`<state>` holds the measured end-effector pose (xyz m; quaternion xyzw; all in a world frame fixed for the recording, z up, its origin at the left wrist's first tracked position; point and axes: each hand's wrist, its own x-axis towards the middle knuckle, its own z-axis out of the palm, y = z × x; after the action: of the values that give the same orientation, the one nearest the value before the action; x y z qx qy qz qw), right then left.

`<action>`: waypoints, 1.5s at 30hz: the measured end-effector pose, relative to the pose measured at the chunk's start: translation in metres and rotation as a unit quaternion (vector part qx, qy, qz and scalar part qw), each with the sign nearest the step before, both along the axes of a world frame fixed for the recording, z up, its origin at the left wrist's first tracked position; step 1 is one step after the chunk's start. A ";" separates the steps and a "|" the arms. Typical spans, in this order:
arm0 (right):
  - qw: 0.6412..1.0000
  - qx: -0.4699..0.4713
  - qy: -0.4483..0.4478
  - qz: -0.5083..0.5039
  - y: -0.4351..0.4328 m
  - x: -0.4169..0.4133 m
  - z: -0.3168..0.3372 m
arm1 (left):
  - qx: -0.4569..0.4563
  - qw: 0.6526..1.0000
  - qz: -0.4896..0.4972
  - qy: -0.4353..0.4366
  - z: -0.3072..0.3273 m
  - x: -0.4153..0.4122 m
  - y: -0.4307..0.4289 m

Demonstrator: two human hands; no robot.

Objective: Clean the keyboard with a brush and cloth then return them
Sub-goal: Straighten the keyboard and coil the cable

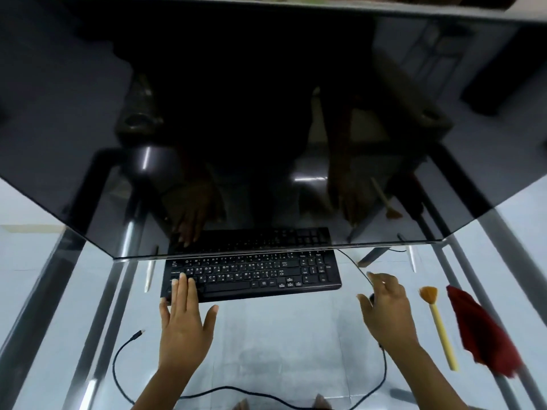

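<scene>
A black keyboard [260, 276] lies on the glass table, its far edge hidden under a big dark monitor. My left hand [185, 318] lies flat with straight fingers resting on the keyboard's front left corner. To the right of the keyboard my right hand [384, 309] hovers with spread, relaxed fingers over the cable and a small dark object, holding nothing. A brush [438, 321] with a yellow handle and orange fan bristles lies right of that hand. A red cloth [479, 329] lies crumpled beyond the brush, near the table's right edge.
The dark monitor [236, 128] fills the upper view and overhangs the keyboard. A black cable [118, 377] with a loose plug loops across the glass table [281, 335] near me. Metal frame bars [109, 291] show through the glass.
</scene>
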<state>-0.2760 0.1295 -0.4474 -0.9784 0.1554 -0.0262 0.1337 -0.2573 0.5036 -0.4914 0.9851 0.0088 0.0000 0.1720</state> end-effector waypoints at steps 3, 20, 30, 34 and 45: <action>1.000 -0.020 0.007 -0.023 -0.023 -0.027 -0.005 | 0.000 1.000 -0.026 0.004 -0.004 0.000 -0.017; 0.996 0.024 0.051 -0.063 -0.061 0.035 0.005 | -0.001 0.998 -0.058 0.010 -0.008 0.005 -0.061; 0.996 0.041 0.052 -0.060 -0.071 0.045 0.005 | 0.008 0.998 -0.060 0.024 -0.013 0.001 -0.068; 0.996 0.047 0.052 -0.060 -0.073 0.046 0.005 | 0.005 0.998 -0.059 0.012 -0.011 0.003 -0.071; 0.998 -0.043 -0.018 0.044 -0.030 0.014 -0.001 | -0.028 1.000 0.004 0.004 0.010 -0.001 -0.039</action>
<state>-0.2617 0.0994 -0.4488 -0.9885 0.1090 -0.0444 0.0953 -0.2578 0.4650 -0.4812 0.9797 0.0130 -0.0032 0.1998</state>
